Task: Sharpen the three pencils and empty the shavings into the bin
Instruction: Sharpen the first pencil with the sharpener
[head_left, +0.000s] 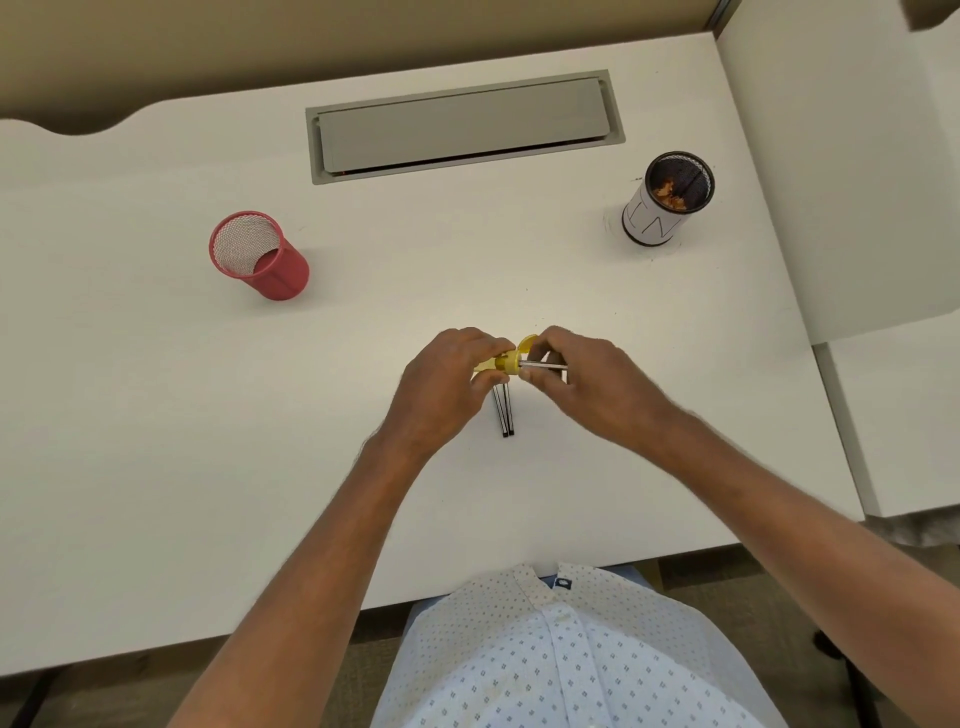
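Note:
My left hand grips a small yellow sharpener above the middle of the white desk. Its round yellow lid stands flipped up. My right hand holds a black-and-white pencil pushed sideways into the sharpener. Two more pencils lie side by side on the desk just below my hands, partly hidden by my left fingers. The bin, a black mesh cup with a white paper label, stands at the far right and holds brown shavings.
A red mesh cup stands at the far left, with nothing seen inside. A grey cable hatch is set into the desk at the back. A second white surface adjoins the desk on the right.

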